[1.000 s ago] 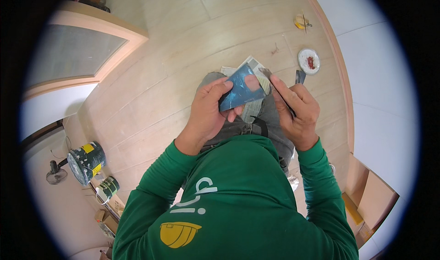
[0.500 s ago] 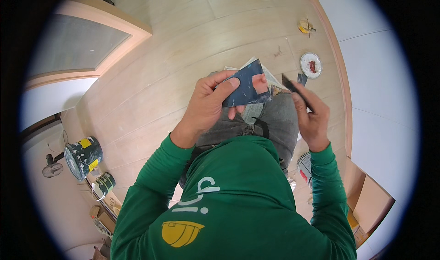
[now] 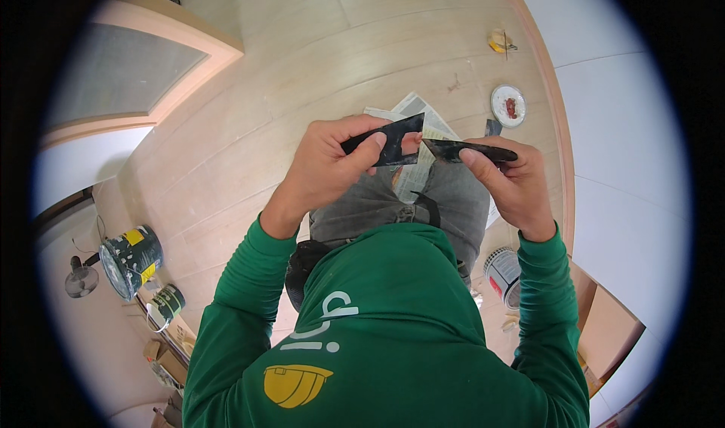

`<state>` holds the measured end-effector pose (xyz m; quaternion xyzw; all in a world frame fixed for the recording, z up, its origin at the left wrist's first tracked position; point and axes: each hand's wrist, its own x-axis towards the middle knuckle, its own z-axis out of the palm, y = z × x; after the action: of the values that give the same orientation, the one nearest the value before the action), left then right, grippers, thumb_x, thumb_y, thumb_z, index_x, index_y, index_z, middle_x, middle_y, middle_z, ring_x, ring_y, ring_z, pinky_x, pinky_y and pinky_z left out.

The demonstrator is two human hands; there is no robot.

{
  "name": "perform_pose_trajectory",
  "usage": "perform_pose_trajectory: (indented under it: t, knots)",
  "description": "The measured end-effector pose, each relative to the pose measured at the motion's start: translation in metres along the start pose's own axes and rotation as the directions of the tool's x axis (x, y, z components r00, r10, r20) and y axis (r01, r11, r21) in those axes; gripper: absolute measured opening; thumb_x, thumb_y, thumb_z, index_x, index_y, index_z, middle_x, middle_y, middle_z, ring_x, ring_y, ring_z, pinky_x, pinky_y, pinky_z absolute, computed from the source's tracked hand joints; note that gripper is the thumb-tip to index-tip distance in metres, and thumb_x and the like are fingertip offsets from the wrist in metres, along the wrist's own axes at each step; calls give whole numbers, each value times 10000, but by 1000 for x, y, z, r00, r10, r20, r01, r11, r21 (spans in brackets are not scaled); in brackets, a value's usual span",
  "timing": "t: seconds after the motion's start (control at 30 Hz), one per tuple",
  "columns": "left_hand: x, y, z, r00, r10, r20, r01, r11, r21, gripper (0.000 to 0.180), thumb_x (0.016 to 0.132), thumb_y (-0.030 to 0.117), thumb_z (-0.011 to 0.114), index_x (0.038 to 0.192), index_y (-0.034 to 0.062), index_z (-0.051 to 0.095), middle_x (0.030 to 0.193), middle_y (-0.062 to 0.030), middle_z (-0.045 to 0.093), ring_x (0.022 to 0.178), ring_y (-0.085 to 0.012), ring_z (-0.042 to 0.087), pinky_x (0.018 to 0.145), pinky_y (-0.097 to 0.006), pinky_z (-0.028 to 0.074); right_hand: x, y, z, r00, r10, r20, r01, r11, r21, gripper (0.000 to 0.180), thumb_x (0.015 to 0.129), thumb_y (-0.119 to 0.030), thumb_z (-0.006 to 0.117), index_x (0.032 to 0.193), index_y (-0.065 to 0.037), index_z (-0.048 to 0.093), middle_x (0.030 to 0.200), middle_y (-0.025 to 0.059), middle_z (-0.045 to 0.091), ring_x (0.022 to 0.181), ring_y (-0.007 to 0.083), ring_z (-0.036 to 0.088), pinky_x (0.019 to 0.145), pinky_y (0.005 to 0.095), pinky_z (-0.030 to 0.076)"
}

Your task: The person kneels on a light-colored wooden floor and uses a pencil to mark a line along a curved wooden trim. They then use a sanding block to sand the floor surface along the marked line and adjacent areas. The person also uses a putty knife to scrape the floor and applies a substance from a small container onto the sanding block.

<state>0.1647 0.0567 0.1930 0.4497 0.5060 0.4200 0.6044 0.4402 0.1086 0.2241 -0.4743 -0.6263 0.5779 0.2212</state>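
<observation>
A: Item one, centre of the frame?
B: Left hand (image 3: 332, 167), fingers closed on a dark flat scraper blade (image 3: 389, 137), seen nearly edge-on, its upper corner rising toward the top of the frame

A: Item two?
B: Right hand (image 3: 506, 183), pinched shut around a dark narrow putty knife (image 3: 468, 151); its tip points left and stops just beside the right edge of the blade, and whether the two touch cannot be told

A: Directly beneath them?
B: Grey trousers, with a sheet of newspaper (image 3: 415, 175) spread on the wooden floor (image 3: 317, 50) past the knees

A: Items at the edges?
B: Upper right: a small round lid (image 3: 508, 105) with a red smear, and a yellow object (image 3: 498, 41), both near the baseboard of the white wall. Lower right: a white paint bucket (image 3: 502, 273) close against the right sleeve, then a cardboard box (image 3: 608, 330). Lower left: a large dark paint can (image 3: 130, 260) with a yellow label, a smaller can (image 3: 168, 303) below it, well apart from the hands

A: Open room?
B: Bare floorboards across the upper middle and left centre, bounded at upper left by a pale wooden frame (image 3: 189, 43)
</observation>
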Motion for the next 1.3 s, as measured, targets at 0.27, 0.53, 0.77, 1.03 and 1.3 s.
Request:
perform_pose_trajectory:
  t: [0.27,0.53,0.77,1.03,1.3]
  knots:
    - [7,-21,-12,998,55,-6,-55,998,30,255,1032,106,602,1201,-20,745,824,-15,704,626,-43,594,551,-201,459,27,13,20,968,-250,-12,230,905,-358,161,939,-51,744,1094,-38,784,788,71,679,668,114,563,612,303,454]
    - [13,-56,-56,932,-337,136,363,863,-352,273,997,147,623,1151,-55,724,806,-81,732,568,-116,646,480,-249,497,45,14,24,987,160,20,-153,890,430,118,973,-139,739,978,-22,733,663,-14,550,588,91,484,540,291,380]
    - [10,-85,-48,923,-226,311,383,604,-699,267,998,153,627,1157,-46,706,785,-99,714,479,-139,594,410,-248,460,63,25,40,846,403,349,-532,681,503,225,1017,-195,684,836,-61,668,659,-43,513,577,66,441,532,265,340]
    - [18,-69,-32,976,-192,-104,114,853,-509,335,1081,189,564,1295,-50,660,867,-87,716,639,-133,642,515,-250,494,42,55,18,945,307,112,-320,804,500,138,1026,-164,688,1034,-28,666,819,76,712,697,142,669,631,277,553]
    - [14,-55,23,924,50,-378,-178,934,-310,415,1128,206,498,1483,-2,552,1125,-71,711,807,-114,637,641,-260,507,15,38,80,942,335,-7,-162,471,867,247,1060,-200,624,1178,15,593,921,186,735,744,264,739,702,405,640]
